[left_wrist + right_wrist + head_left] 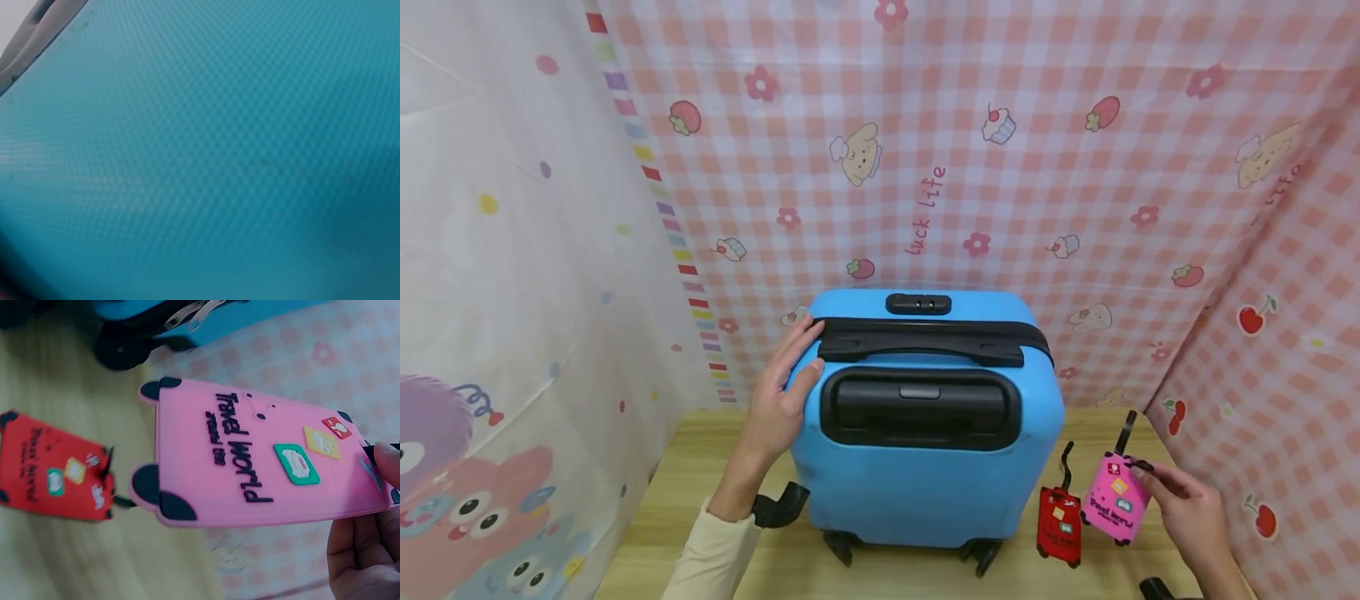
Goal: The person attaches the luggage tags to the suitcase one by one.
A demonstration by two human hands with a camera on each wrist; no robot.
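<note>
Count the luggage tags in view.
2: pink tag in the right hand, red tag on the table beside the suitcase. Any behind the suitcase would be hidden.

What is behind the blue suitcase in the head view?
Behind the blue suitcase hangs a pink-checked cloth, visible above it and on both sides. The cloth's lower middle is covered, so anything directly behind the suitcase there cannot be seen.
</note>
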